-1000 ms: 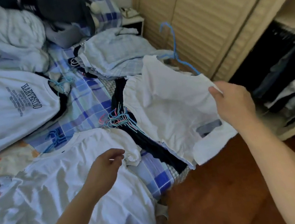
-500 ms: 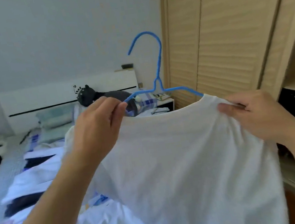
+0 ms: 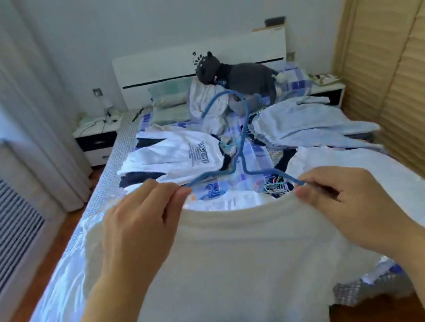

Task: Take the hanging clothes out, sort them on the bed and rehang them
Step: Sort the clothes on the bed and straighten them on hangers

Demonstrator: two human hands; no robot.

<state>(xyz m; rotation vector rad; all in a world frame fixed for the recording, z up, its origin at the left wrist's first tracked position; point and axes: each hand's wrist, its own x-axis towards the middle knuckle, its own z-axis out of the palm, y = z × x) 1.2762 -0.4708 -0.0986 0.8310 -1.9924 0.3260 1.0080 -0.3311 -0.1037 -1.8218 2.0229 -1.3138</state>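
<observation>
Rehanging now: left hand (image 3: 142, 217) and right hand (image 3: 352, 199) pinching white shirt (image 3: 231, 264) at its collar over blue hanger (image 3: 242, 161), held above bed (image 3: 110, 163); next, probably seating shoulders squarely.

Whites and blues across the bed

Off-white T-shirt (image 3: 237, 263) nearest, on blue wire hanger (image 3: 243, 152). Blue-and-white checked bedsheet (image 3: 255, 153) beneath. White shirt with dark lettering (image 3: 177, 158) far left, pale blue shirt (image 3: 309, 122) far right. Grey plush cat (image 3: 242, 77), white headboard (image 3: 162, 68).
</observation>
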